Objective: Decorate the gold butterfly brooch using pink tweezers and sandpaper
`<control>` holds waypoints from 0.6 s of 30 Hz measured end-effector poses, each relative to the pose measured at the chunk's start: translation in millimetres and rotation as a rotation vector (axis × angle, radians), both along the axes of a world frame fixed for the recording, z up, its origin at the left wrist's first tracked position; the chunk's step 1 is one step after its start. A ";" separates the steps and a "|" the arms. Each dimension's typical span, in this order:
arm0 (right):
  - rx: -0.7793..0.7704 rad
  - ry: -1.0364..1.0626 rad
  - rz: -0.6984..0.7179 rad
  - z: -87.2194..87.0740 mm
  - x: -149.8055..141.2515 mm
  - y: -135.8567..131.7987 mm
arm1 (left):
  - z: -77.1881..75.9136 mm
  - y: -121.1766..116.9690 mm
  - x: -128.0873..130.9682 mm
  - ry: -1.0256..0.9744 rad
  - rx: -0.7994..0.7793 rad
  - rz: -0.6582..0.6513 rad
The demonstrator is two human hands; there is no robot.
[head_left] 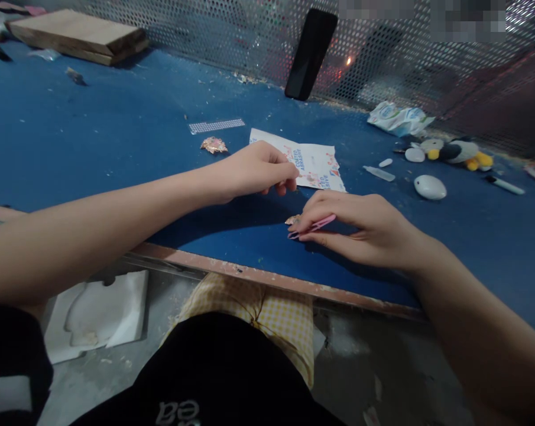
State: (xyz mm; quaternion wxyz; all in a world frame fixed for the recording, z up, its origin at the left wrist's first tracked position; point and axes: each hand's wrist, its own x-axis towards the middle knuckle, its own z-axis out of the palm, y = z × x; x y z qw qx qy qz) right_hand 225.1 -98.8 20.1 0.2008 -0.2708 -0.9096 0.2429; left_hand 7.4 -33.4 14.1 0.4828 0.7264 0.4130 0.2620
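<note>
My right hand [360,228] is closed around pink tweezers [324,222], low over the blue tabletop near its front edge. Beside the tips lies a small gold-coloured ornament [292,219], partly covered by my fingers. My left hand [267,168] has its fingers curled and thumb pressed in, above the near side of a torn sheet of abrasive paper [318,157] lying back side up. Whatever those fingers may hold is hidden. Behind the left wrist rest a second gold-coloured ornament with pinkish parts [214,145] and a strip of small shiny beads [217,126].
A dark phone [312,54] leans against the perforated metal screen [232,41]. On the right are a crumpled wipes packet [399,118], a plush toy [457,151], a white rounded case [430,187] and a small clear tube [379,173]. Wooden boards [74,32] lie back left.
</note>
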 end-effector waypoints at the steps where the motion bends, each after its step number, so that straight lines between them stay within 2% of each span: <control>1: -0.002 0.002 0.000 -0.2 0.1 0.1 | 0.0 0.1 0.0 0.001 -0.001 0.001; 18: -0.032 0.006 -0.026 1.8 -2.9 1.1 | -0.6 0.2 -1.2 -0.007 0.008 -0.007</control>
